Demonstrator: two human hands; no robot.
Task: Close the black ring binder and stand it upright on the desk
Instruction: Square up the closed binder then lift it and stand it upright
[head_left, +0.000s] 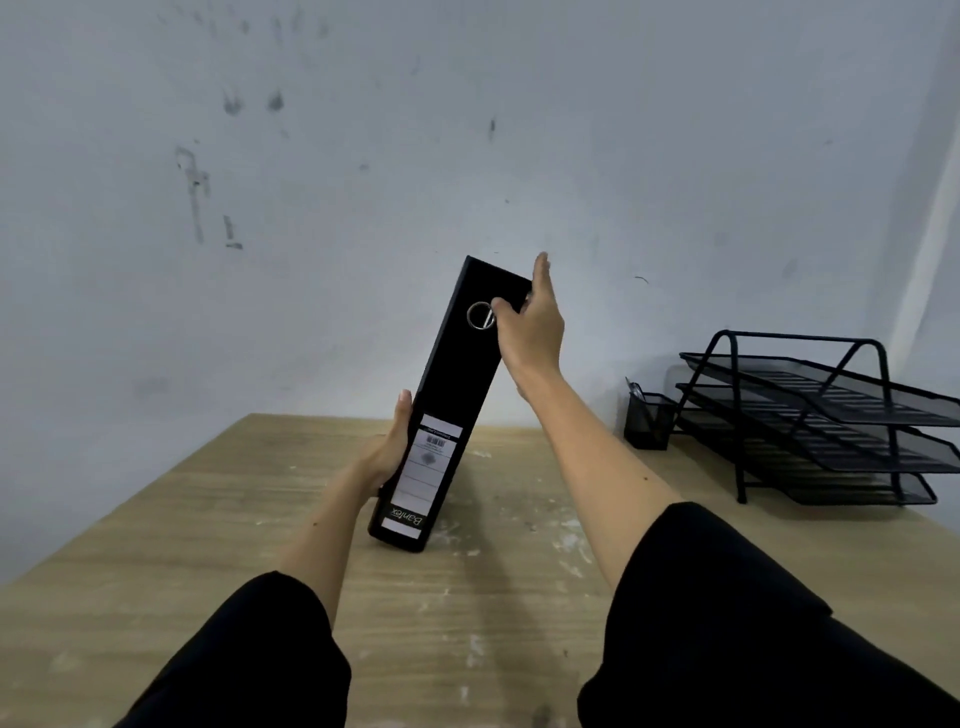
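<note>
A pale, scuffed wall (467, 130) fills the upper half of the view, and the wooden desk (208, 545) spreads below it, its near edge cut off by the frame and by two black sleeves. At the right a black mesh tray rack (826, 421) of three tiers runs out of the picture, with a small mesh pen cup (649, 421) just beside it; what the cup holds is too dim to tell. The black ring binder (452, 405) is shut and rests on its bottom end near the desk's middle, tilted with its top to the right, spine toward the camera. The right hand (530, 322) grips its upper right edge, thumb near the metal finger ring (480, 315); the fingers behind are hidden. The left hand (387, 452) presses flat against the lower left side, its fingers mostly concealed. The spine label (423, 480) carries small print too blurred to read.
</note>
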